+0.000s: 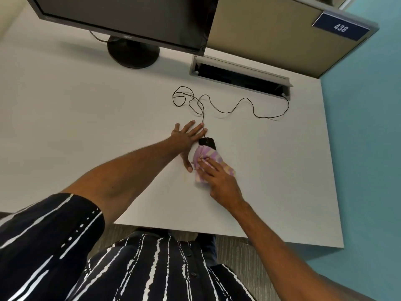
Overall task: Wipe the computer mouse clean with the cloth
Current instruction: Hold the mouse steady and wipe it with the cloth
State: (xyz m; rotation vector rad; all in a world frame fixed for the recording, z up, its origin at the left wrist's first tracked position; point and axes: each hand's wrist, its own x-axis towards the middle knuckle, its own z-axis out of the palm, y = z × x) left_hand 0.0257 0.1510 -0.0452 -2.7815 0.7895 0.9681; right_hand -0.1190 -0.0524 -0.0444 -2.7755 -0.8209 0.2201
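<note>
A black wired computer mouse [207, 143] lies on the white desk [86, 127], its rear half covered by a pink, purple and yellow striped cloth [208, 158]. My right hand [219, 180] presses the bunched cloth onto the mouse from the near side. My left hand [187, 139] lies flat on the desk against the mouse's left side, fingers spread, thumb pointing back toward me. The mouse's thin black cable [227, 105] loops away over the desk toward the back.
A black monitor [130, 16] on a round stand [133, 52] stands at the back left. A grey cable slot [238, 73] is set into the desk at the back right, before a beige partition with a "438" sign [340, 28]. The desk's near edge runs below my arms.
</note>
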